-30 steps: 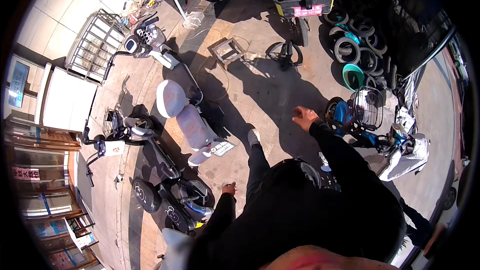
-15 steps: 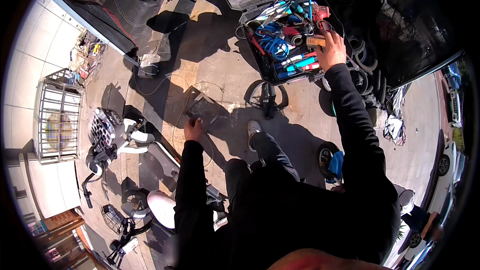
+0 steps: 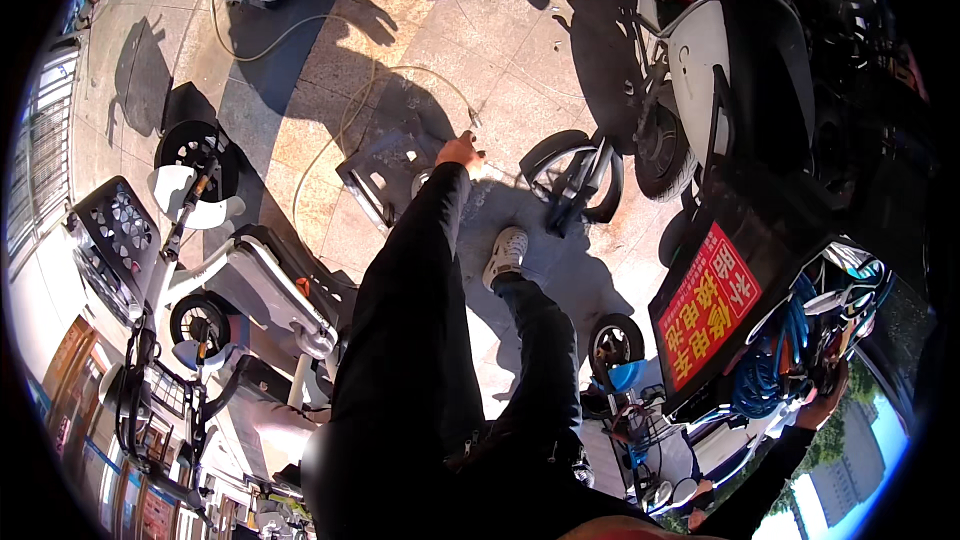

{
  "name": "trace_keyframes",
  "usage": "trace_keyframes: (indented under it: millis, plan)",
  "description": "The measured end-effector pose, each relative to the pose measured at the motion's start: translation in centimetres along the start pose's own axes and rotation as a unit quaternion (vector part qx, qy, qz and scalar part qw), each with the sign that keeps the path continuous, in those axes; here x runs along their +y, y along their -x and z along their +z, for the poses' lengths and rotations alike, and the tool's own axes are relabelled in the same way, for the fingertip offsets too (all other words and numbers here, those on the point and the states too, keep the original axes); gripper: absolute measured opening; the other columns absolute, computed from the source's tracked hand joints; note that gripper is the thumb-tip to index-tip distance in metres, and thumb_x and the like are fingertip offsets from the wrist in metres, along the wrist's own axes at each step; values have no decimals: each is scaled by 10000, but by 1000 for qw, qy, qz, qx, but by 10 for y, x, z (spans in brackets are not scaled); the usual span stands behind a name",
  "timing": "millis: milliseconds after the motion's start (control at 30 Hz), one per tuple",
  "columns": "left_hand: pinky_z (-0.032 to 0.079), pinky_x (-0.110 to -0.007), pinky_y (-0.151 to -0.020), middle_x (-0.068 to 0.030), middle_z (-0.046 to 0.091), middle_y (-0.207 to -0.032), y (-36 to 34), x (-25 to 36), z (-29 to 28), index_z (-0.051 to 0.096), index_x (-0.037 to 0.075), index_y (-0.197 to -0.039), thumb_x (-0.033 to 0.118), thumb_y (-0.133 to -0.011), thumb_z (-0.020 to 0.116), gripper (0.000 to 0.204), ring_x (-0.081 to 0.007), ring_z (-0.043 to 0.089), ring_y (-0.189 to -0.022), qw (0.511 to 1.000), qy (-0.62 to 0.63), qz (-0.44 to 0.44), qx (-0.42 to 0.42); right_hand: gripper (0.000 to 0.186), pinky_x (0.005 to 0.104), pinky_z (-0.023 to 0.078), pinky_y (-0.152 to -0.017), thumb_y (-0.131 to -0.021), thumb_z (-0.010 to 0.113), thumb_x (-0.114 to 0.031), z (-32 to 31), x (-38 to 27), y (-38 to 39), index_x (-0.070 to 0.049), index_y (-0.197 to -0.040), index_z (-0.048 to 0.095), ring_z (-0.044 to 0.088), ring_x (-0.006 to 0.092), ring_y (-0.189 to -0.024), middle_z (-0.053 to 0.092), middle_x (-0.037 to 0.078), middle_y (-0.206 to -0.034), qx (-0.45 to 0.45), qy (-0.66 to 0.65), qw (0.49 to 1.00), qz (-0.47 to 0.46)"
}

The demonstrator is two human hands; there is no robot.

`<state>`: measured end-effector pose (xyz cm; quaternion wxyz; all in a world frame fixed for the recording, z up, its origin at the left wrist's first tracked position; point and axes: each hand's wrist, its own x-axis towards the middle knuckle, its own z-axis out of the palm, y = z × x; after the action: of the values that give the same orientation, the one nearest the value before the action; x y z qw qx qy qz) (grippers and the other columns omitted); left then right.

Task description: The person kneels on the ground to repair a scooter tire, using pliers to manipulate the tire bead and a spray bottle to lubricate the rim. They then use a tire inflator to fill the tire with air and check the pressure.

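Observation:
My left hand hangs over the pavement at the end of a black sleeve. Its fingers are apart and I see nothing in them. Below it on the ground lies a dark angular frame. My right hand is far to the right, at the edge of a black toolbox bearing a red label. Its fingers curl in among the tools; what they hold is partly hidden. Beside that hand lie a blue coiled hose and several tools in a jumble.
A thin yellowish hose loops over the paving. Black curved parts lie ahead of my shoe. A white scooter stands at the far right. Another scooter with a dark basket is at the left. A small wheel is near my leg.
My view has swung, bringing the toolbox to the right edge. My right hand, earlier holding a tan block-shaped thing above the tools, is now in among them. My left hand reaches further forward.

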<state>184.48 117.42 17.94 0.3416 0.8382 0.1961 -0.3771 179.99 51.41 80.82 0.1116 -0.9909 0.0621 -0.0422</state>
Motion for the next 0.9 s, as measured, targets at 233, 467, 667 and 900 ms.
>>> trace_keyframes:
  millis: [233, 467, 667, 900]
  plan:
    - [512, -478, -992, -295, 635, -1219, -197, -14, 104, 447, 115, -1438, 429, -857, 711, 710, -427, 612, -1183, 997, 1, -26, -78, 526, 378, 454, -1054, -926, 635, -126, 15, -43, -1, -42, -1425, 491, 556, 258, -1245, 557, 126, -1321, 12, 215, 972, 92]
    - [533, -409, -909, -150, 694, -1150, -219, -45, 114, 654, 101, -1219, 409, -774, 795, 558, -332, 647, -1070, 996, 41, 31, 69, 502, 385, 469, -1025, -910, 630, -80, 34, -46, -15, -48, -1397, 510, 575, 276, -1212, 575, 135, -1272, -7, 247, 962, 113]
    - [552, -399, -779, -117, 653, -957, -81, 35, -6, 646, 144, -1145, 24, -810, 701, 360, -307, 669, -867, 902, 156, 254, 311, 487, 391, 482, -1000, -896, 626, -41, -5, -53, 18, -52, -1373, 526, 593, 292, -1182, 591, 143, -1231, 12, 277, 959, 52]
    - [492, -290, -908, -114, 700, -1158, 194, 138, -257, 649, -6, -1222, 169, -955, 671, 320, -164, 645, -1055, 790, 459, 265, 308, 512, 414, 489, -965, -855, 689, -50, -27, -74, 3, -70, -1346, 547, 610, 360, -1125, 617, 162, -1190, 107, 313, 944, -21]
